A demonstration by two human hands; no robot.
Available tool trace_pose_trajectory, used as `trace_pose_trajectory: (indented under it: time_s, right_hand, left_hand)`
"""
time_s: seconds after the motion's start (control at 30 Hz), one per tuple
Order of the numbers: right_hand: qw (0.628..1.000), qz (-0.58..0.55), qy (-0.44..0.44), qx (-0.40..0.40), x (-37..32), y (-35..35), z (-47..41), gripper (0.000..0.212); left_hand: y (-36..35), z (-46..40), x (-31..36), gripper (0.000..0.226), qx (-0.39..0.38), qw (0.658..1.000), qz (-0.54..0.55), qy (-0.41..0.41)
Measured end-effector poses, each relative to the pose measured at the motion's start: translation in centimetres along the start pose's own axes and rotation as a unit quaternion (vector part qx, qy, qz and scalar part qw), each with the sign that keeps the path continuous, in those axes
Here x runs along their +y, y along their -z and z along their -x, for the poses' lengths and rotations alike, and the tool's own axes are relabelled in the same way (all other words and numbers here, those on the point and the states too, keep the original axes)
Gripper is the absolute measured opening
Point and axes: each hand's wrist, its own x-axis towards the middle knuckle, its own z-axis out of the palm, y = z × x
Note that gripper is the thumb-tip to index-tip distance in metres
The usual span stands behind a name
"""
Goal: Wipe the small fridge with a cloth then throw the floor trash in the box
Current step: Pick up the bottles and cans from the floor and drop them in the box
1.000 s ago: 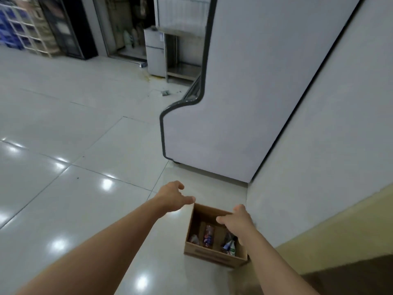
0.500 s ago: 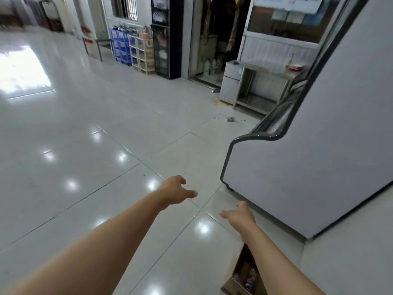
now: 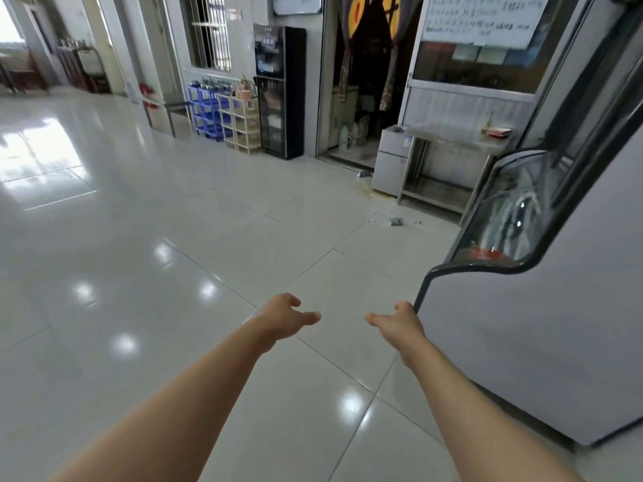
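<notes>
Head view: left hand (image 3: pixel 283 316) and right hand (image 3: pixel 395 323) both reach forward, fingers loosely spread, holding nothing. The small grey crumpled piece of floor trash (image 3: pixel 396 221) lies far ahead on the tiles, slightly right; the right hand is nearer. Its long axis is too small to judge. The box is not visible.

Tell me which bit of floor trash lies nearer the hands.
The grey scrap on the tile in front of the steel table. The other piece lies farther off, by the dark doorway beside the small fridge.
</notes>
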Motion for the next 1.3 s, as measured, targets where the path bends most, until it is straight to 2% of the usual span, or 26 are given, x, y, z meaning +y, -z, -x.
trace_pose_trajectory:
  time_s: [0.2,0.6,0.97,1.3]
  right_hand:
    - [1.000,-0.009,0.014,0.004,-5.5,-3.1,-6.8,0.078]
    - [1.000,-0.014,0.013,0.011,-18.0,-6.4,-28.3,0.076]
    - [0.998,-0.009,-0.017,0.051,-27.3,-7.7,-46.9,0.077]
    - [0.991,-0.039,-0.048,0.115,-35.7,-7.8,-64.4,0.081]
  left_hand:
    - [4.5,-7.4,2.2,0.069,-0.006,1.000,0.027,-0.012]
    - [13.7,-28.2,11.1,0.068,0.040,0.999,0.030,-0.017]
    - [17.5,-49.4,19.8,0.069,-0.003,0.999,0.024,-0.043]
    - [21.3,-70.6,31.0,0.066,-0.062,0.995,0.000,-0.078]
